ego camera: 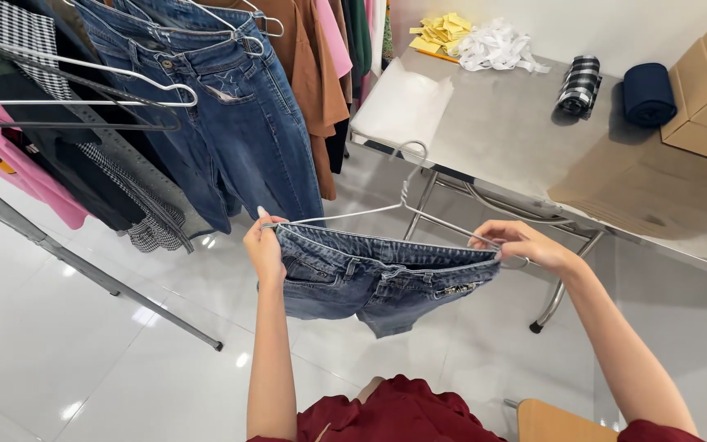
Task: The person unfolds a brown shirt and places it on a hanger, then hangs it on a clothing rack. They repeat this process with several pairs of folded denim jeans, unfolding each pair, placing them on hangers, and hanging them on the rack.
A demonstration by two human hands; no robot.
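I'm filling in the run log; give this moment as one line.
left hand: grips denim shorts waistband | right hand: grips other end | wire hanger: clipped to shorts

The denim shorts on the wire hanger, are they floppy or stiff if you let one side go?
Probably floppy: the denim shorts sag between the left hand and right hand. Their legs droop under the wire hanger. They could slip sideways off the thin wire.

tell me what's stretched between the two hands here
In the head view, a pair of blue denim shorts on a white wire hanger spans from the left hand to the right hand, each gripping one waistband end.
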